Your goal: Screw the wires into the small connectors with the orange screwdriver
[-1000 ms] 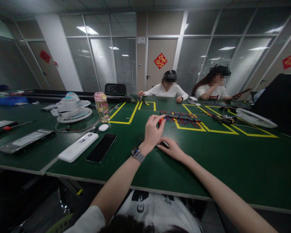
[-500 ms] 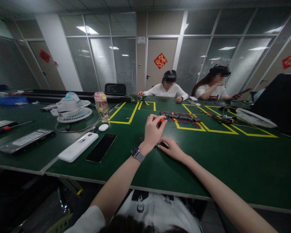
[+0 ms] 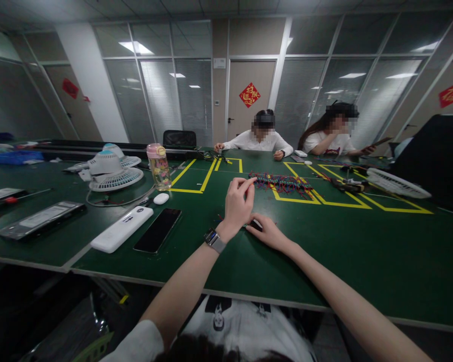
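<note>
My left hand (image 3: 238, 202), with a watch on its wrist, is raised over the table with fingertips pinched together. The orange-and-black screwdriver handle seen in it earlier is hidden by the fingers now. Just right of it and lower, my right hand (image 3: 269, 232) lies on the table, thumb and fingers closed around a small black part (image 3: 255, 224). A bit of green and thin coloured wire ends show beside that part, mostly covered by my left hand and wrist. Beyond my hands is a row of small boards with tangled red and blue wires (image 3: 285, 184).
Left on the green table (image 3: 324, 251) are a phone (image 3: 157, 230), a white power bank (image 3: 122, 229), a white earbud case (image 3: 161, 199), a drink bottle (image 3: 159, 168) and white fans (image 3: 115, 173). Yellow tape marks areas. Two people (image 3: 262, 138) sit opposite.
My left hand has turned slightly, its fingers closing over the orange handle that showed before. My right hand stays in place on the black part.
</note>
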A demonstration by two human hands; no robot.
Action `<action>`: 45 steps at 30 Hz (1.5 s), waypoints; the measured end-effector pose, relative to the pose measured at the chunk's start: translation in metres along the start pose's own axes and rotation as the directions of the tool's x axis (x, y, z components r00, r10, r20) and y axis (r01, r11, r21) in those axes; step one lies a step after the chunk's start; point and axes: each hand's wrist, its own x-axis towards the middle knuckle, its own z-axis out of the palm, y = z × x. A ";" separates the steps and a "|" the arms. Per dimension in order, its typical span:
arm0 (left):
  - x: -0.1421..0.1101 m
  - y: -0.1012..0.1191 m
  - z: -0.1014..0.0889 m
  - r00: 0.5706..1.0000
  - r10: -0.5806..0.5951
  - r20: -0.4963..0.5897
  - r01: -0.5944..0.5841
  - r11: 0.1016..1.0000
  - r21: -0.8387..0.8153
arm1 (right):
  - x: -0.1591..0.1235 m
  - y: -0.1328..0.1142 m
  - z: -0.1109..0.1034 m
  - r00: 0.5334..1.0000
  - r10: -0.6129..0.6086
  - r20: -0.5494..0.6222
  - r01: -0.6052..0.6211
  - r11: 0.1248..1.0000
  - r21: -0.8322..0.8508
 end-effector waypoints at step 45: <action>0.000 0.001 0.000 0.998 0.006 -0.058 -0.006 1.000 -0.012 | 0.000 0.003 0.002 1.000 -0.031 0.006 0.031 0.999 0.007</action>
